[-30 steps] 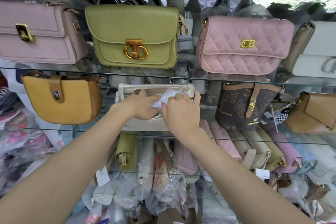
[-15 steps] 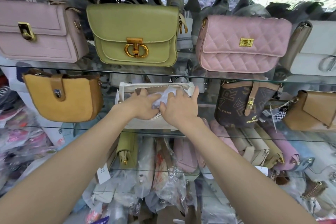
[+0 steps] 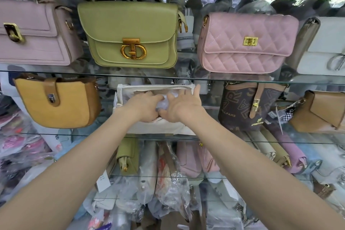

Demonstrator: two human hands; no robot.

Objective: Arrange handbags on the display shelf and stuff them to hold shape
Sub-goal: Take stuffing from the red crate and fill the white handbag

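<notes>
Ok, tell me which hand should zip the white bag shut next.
Probably right: the right hand has fingers spread at the white bag rim's right end, while the left hand presses the stuffing paper.

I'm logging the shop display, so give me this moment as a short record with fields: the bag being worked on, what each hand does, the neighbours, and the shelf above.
bag in work: white bag, middle glass shelf, zip open
stuffing: white paper in the opening
left hand: fingers straight, pressing the paper in
right hand: fingers spread, pressing the paper, fingertips at the bag's rim
left neighbour: mustard bag
right neighbour: brown printed bag
shelf above: green bag, quilted pink bag
</notes>
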